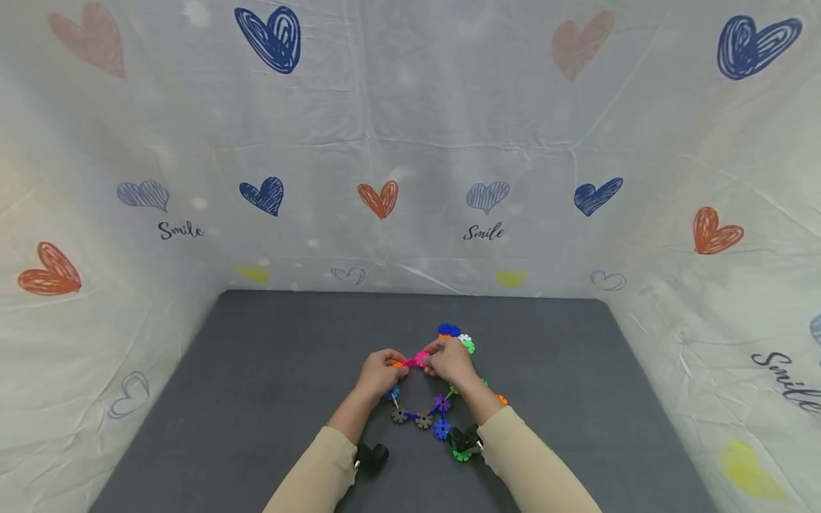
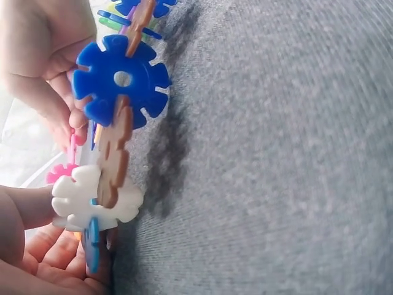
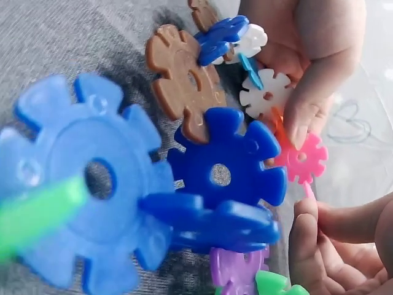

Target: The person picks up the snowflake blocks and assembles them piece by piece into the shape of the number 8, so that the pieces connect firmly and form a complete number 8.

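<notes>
A chain of notched plastic snowflake discs curves over the grey surface between both hands. My left hand (image 1: 378, 374) pinches the chain's end by an orange disc (image 3: 279, 136), which joins a pink disc (image 3: 307, 158). Opposite it, my right hand (image 1: 452, 361) pinches another pink disc (image 1: 422, 358) between thumb and fingers. The two pink discs meet in the gap between the hands. Below the left hand in the left wrist view, a white disc (image 2: 83, 200) links to a brown disc (image 2: 115, 153) and a blue disc (image 2: 123, 80). The fingers partly cover the held discs.
Behind the right hand lie dark blue (image 1: 449, 330), white and green discs. Purple (image 1: 442, 403) and blue (image 1: 442, 428) discs continue the chain, with a green disc (image 1: 462, 454) near the right wrist. A heart-printed cloth (image 1: 417, 157) encloses the grey table (image 1: 276, 399).
</notes>
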Motion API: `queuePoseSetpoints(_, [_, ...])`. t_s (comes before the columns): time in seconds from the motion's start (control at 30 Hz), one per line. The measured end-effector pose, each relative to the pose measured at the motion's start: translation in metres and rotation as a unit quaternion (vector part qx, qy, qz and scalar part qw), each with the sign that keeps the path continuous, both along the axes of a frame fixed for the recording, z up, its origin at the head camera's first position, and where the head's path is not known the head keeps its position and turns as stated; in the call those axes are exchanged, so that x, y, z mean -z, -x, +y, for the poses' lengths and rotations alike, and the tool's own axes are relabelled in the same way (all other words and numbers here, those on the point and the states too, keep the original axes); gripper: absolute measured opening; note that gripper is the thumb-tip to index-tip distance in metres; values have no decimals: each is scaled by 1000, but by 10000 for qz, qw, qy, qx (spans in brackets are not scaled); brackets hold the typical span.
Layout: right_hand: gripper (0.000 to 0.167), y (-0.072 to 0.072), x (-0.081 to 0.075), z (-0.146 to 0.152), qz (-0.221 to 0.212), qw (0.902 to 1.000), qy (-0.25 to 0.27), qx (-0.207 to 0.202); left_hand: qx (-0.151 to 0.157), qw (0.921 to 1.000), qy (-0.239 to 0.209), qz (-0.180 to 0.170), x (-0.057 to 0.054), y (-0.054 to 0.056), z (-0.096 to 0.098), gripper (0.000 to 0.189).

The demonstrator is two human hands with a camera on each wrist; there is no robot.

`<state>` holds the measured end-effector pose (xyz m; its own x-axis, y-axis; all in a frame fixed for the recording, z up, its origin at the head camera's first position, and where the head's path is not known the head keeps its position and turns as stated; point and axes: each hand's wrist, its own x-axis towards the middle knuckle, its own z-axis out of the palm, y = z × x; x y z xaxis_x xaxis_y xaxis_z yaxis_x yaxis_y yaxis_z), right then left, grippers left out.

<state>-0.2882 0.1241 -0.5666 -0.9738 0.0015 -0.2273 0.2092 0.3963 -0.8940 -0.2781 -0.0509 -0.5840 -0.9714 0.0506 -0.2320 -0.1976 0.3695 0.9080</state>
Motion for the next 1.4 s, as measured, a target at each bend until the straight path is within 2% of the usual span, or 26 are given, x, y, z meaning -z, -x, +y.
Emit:
queuePoseSetpoints(0.23, [21,5,4,5,-522,9950,853,67,237,9996,-92,-119,-1,3,-3,12])
queuePoseSetpoints(0.4, [22,7,6,6,-495,9930,1072,10,239,9994,-50,-260,-3,4,-4,12])
queuePoseSetpoints(0.6, [19,9,1,8,-162,9977,639,-165,185,9996,-75,-191,-6,7,-2,11])
queuePoseSetpoints(0.8, [16,9,-2,8,162,9994,161,-277,215,9997,-72,-76,-2,7,0,10])
queuePoseSetpoints(1.07, [15,5,-1,4,135,9989,56,-452,270,9995,-95,-158,2,2,-4,11])
queuePoseSetpoints(1.23, [13,4,-3,1,94,9992,-112,-366,225,9996,-72,-137,0,3,-1,9])
queuePoseSetpoints(1.4, [14,4,1,1,-56,9997,-17,-243,102,9999,-40,-101,0,1,1,8])
